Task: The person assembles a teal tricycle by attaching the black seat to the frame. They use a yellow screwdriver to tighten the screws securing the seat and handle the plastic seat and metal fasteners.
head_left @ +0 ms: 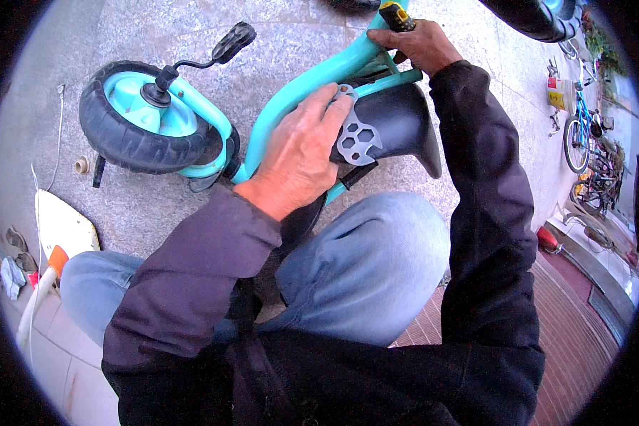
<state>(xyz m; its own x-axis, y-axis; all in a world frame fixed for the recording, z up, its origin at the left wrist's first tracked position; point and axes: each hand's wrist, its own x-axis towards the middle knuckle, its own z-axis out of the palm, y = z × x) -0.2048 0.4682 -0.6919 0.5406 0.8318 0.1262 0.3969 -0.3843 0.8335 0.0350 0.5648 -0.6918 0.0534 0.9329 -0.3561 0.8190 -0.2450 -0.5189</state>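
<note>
1. Grey speckled stone paving (170, 227) spreads below.
2. Nearest, faded blue denim knees (376, 270) flank the turquoise tubular bike frame (323, 67).
3. Over it, the left hand (302, 138), thumb hidden, grips a flat silver hex-holed metal plate (351, 135).
4. The right hand (420, 47) curls around a yellow-and-black handle (397, 17).
5. Left: black-tyred wheel (138, 160), beige ring (82, 166).
6. Far right: blue bicycle (582, 122).

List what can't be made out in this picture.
All in the head view:
- Flat metal tool: partly covered by your left hand.
- Yellow handle: rest hidden by your right hand.
- Top-right tyre: cut off by the picture's edge.
- Distant blue bicycle: details too small.
</note>
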